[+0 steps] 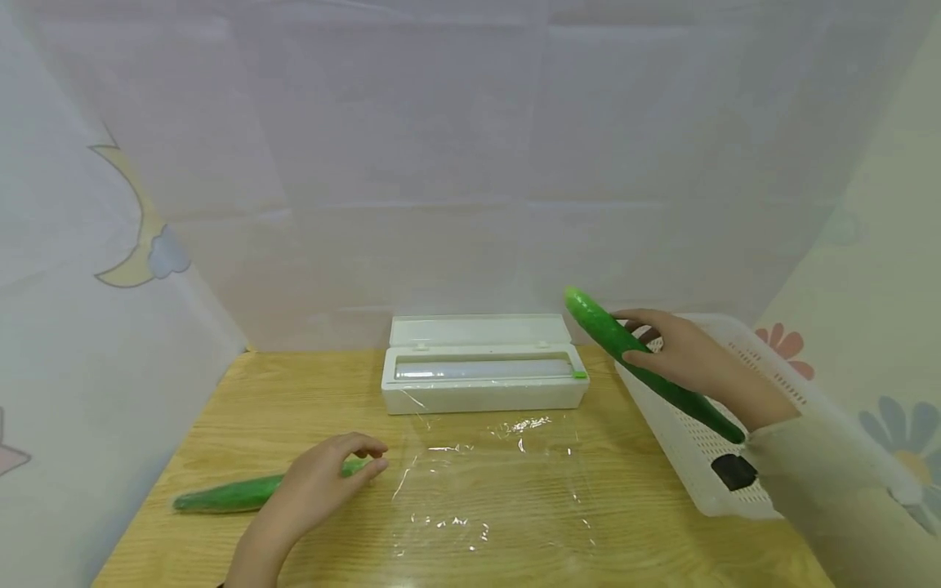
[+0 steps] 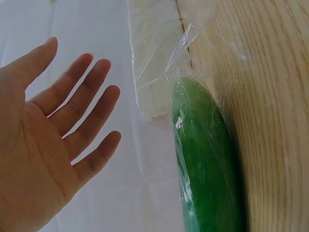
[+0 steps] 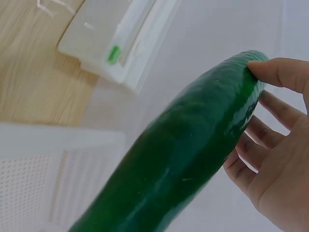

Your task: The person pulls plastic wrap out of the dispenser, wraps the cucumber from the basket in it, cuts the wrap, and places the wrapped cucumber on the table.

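Above the white basket, my right hand [image 1: 680, 355] grips a green cucumber [image 1: 610, 333] between thumb and fingers; the right wrist view shows this cucumber [image 3: 178, 140] large and tilted. My left hand [image 1: 316, 482] hovers over the table's left side, its fingers spread loosely and holding nothing. Beneath and beside it lies another cucumber [image 1: 231, 495], partly hidden by the hand. In the left wrist view, clear film covers that cucumber [image 2: 205, 159], apart from the left hand [image 2: 53, 130]. A sheet of clear cling film [image 1: 492, 482] is spread over the middle of the table.
A white cling film dispenser [image 1: 485, 398] stands at the back with its lid raised and a green slider at its right end. The white perforated basket [image 1: 665, 425] sits at the right with a black item [image 1: 733, 471] inside. Pale sheets hang behind the wooden table [image 1: 309, 392].
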`<state>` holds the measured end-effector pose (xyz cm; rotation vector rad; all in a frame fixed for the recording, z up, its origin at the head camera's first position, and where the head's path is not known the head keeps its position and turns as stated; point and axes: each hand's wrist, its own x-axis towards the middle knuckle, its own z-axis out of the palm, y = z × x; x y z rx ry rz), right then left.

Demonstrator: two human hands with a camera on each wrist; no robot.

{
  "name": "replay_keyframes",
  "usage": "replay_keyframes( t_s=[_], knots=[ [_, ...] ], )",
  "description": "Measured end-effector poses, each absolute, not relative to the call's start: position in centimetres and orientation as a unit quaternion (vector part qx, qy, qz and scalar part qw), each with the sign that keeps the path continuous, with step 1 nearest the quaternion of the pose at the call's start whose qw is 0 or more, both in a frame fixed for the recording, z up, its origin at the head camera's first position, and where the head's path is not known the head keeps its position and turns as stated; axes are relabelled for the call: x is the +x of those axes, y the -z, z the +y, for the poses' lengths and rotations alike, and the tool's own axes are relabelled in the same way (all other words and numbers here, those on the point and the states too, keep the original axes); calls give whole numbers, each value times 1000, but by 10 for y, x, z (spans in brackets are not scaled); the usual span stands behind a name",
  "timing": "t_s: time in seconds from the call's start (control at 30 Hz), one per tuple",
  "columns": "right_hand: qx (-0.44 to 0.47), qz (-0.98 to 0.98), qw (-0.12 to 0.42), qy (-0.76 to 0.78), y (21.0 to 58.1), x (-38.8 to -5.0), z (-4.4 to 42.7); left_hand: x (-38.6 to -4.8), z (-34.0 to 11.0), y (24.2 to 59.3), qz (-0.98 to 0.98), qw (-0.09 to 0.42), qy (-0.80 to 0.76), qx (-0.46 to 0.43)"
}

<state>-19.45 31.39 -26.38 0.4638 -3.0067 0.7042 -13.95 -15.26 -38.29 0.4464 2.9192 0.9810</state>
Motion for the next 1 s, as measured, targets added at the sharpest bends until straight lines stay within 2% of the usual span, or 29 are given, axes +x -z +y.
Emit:
replay_keyframes(
  t_s=[0.37,1.0],
  knots=[
    [215,-944,35,-248,268,-179,272,-141,-151,383,937,13,-315,153],
    [250,-920,-8,-302,308,-169,213,-139,-150,381,940,5,-302,157]
  ],
)
